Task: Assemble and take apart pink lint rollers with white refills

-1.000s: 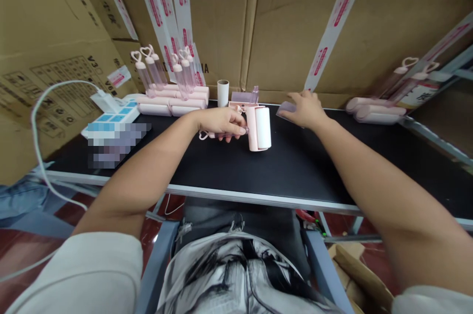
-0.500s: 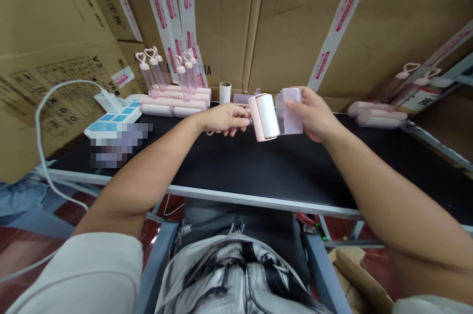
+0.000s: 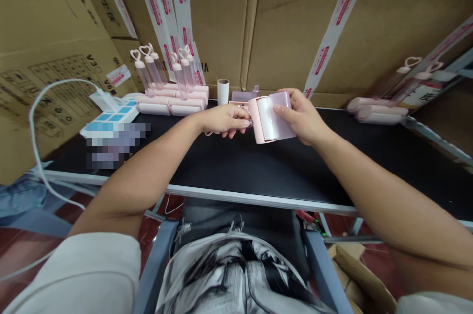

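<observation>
My left hand is closed around the handle of a pink lint roller. The roller's white roll faces right, tilted a little. My right hand pinches a translucent lilac cover, thumb on its front face. That cover meets the right side of the roll and overlaps part of it; whether it is seated I cannot tell. Behind my left hand, a white cardboard tube stands upright. Beside it lies another translucent lilac piece, with a pink part partly hidden by my fingers.
Several pink lint rollers with heart-topped handles stand at the back left, and more rollers at the right end. A power strip with a white cable is on the left. Cardboard walls the back of the black tabletop.
My right hand has brought the lilac cover left and turned it, so it now overlaps the roll's right side. My left hand stays around the handle.
</observation>
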### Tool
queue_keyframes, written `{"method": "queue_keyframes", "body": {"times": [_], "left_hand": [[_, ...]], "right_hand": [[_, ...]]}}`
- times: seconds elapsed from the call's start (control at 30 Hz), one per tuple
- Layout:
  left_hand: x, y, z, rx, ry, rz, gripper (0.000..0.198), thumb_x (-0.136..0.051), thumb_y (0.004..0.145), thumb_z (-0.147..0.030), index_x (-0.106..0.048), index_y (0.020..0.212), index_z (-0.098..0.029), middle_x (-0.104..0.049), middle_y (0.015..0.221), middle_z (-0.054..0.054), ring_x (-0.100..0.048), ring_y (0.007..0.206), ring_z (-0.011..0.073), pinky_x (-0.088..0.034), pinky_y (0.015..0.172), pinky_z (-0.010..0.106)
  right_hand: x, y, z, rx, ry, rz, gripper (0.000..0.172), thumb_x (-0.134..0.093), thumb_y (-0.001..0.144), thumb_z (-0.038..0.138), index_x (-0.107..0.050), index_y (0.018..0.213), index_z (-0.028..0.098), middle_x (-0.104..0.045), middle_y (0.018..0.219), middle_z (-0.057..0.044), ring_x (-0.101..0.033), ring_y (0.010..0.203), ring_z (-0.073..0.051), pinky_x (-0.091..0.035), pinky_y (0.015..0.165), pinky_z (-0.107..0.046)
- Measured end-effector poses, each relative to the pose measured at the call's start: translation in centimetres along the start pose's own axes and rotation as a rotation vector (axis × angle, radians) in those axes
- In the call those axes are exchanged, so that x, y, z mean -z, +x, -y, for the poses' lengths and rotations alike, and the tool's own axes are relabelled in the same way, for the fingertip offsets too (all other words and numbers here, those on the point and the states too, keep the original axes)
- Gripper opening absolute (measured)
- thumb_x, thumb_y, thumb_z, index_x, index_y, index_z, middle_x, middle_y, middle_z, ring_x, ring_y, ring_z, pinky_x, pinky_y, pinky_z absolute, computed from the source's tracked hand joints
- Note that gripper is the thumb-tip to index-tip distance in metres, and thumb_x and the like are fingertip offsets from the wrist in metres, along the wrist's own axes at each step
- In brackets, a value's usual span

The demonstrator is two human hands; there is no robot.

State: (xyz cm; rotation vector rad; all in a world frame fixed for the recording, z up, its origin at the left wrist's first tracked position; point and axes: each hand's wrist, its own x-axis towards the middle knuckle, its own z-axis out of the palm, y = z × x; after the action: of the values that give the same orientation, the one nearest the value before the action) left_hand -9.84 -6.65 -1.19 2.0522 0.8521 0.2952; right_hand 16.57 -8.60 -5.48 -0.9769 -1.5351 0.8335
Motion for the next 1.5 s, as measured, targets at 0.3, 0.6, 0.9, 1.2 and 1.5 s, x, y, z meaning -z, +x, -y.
{"method": "queue_keyframes", "body": {"times": [0.3, 0.6, 0.9, 1.2, 1.5], "left_hand": [[-0.8, 0.4, 0.2, -0.008, 0.014, 0.012, 0.021, -0.066, 0.1, -0.037, -0.067, 0.094, -0.017, -0.068, 0.081, 0.003, -0.058, 0.054, 0.008, -0.043, 0.045, 0.018], [-1.9, 0.4, -0.9, -0.004, 0.181, 0.008, 0.022, -0.059, 0.104, -0.033, -0.07, 0.095, -0.016, -0.07, 0.077, 0.001, -0.058, 0.053, 0.0097, -0.044, 0.052, 0.023], [-2.8, -1.6, -4.6, -0.174, 0.494, -0.85, 0.034, -0.066, 0.104, -0.049, -0.076, 0.105, -0.016, -0.077, 0.125, 0.014, -0.064, 0.133, 0.0331, -0.05, 0.102, 0.036], [-4.1, 1.4, -3.3, 0.079, -0.288, -0.516, 0.046, -0.05, 0.112, -0.057, -0.066, 0.1, -0.016, -0.079, 0.107, 0.01, -0.07, 0.076, 0.0123, -0.053, 0.066, 0.022], [-1.8, 1.3, -1.7, 0.17, -0.397, -0.504, 0.067, -0.041, 0.105, -0.079, -0.068, 0.108, -0.017, -0.076, 0.095, 0.013, -0.073, 0.09, 0.0243, -0.056, 0.07, 0.031]], "right_hand": [[-1.5, -0.8, 0.3, -0.103, 0.038, 0.03, 0.062, -0.086, 0.078, 0.058, -0.054, 0.125, 0.033, -0.073, 0.113, -0.002, -0.07, 0.103, -0.028, -0.061, 0.093, -0.045], [-2.6, -1.2, 0.3, -0.227, 0.138, 0.061, 0.073, -0.091, 0.068, 0.052, -0.058, 0.13, 0.032, -0.075, 0.118, -0.002, -0.071, 0.109, -0.031, -0.063, 0.096, -0.048], [-1.2, 0.1, -0.1, -0.197, 0.275, -0.128, 0.063, -0.084, 0.072, 0.06, -0.058, 0.122, 0.032, -0.076, 0.116, -0.005, -0.075, 0.109, -0.031, -0.066, 0.09, -0.047], [-2.9, -0.8, 0.2, 0.075, -0.043, -0.328, 0.084, -0.04, 0.086, 0.095, -0.04, 0.15, 0.039, -0.061, 0.147, -0.011, -0.066, 0.134, -0.036, -0.064, 0.088, -0.048], [-4.7, -2.9, -0.5, 0.151, -0.005, 0.019, 0.076, -0.072, 0.081, 0.076, -0.039, 0.138, 0.038, -0.058, 0.135, -0.008, -0.062, 0.124, -0.033, -0.057, 0.105, -0.048]]}}
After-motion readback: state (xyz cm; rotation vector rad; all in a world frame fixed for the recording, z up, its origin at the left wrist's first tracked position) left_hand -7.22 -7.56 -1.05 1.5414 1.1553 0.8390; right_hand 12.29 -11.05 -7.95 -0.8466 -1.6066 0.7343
